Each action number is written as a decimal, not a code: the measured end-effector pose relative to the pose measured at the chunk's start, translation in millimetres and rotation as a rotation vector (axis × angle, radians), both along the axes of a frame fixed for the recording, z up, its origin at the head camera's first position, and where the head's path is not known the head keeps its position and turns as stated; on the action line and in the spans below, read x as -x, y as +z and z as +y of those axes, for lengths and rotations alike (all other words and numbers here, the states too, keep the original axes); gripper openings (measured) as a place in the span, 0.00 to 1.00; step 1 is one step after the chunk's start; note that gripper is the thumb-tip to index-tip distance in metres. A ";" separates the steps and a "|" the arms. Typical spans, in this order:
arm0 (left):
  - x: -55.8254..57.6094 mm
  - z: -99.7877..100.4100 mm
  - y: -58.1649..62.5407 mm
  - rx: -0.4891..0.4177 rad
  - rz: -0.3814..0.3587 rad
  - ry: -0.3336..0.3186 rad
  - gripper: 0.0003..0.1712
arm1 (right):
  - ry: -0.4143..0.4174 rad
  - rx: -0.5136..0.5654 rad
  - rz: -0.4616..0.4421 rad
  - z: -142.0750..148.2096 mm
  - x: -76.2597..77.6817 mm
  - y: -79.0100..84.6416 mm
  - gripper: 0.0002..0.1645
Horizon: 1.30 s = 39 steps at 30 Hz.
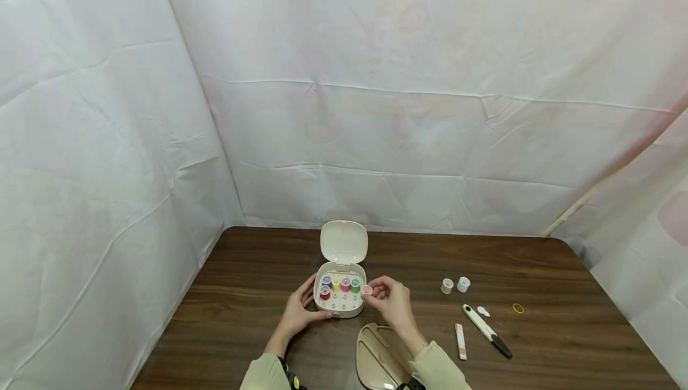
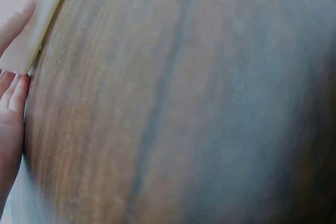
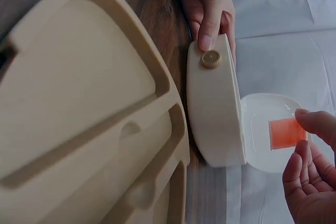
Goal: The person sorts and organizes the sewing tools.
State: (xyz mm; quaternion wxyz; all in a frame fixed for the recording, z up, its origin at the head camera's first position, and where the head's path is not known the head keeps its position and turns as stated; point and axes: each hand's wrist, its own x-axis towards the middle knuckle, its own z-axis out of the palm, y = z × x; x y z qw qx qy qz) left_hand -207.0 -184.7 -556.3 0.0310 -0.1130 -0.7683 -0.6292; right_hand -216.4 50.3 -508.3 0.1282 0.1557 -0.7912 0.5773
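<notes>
A cream sewing box stands with its rounded lid raised at the back. Inside, several thread spools sit on pegs, among them a red spool and a green spool; other pegs at the front are bare. My left hand grips the box's left front corner, thumb on the front wall near the round clasp, fingers along the side. Between thumb and fingertips, my right hand pinches a coral-pink thread spool, held up at the box's right edge.
Below my right forearm lies a tan compartment tray. To the right are a beige spool, a white spool, a white-handled tool with a black end, a slim white packet, a small white piece and a yellow ring.
</notes>
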 end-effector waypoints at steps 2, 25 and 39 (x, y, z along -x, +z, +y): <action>-0.1 0.1 0.1 -0.003 0.003 -0.001 0.54 | 0.013 0.004 0.008 -4.4 1.2 1.2 0.11; 10.9 -6.4 -29.6 0.036 0.205 -0.004 0.53 | 0.073 -0.102 0.024 -45.0 19.4 -8.0 0.11; -0.3 0.7 -2.8 -0.019 0.038 -0.008 0.53 | 0.087 -0.126 0.031 -58.4 24.2 -19.8 0.12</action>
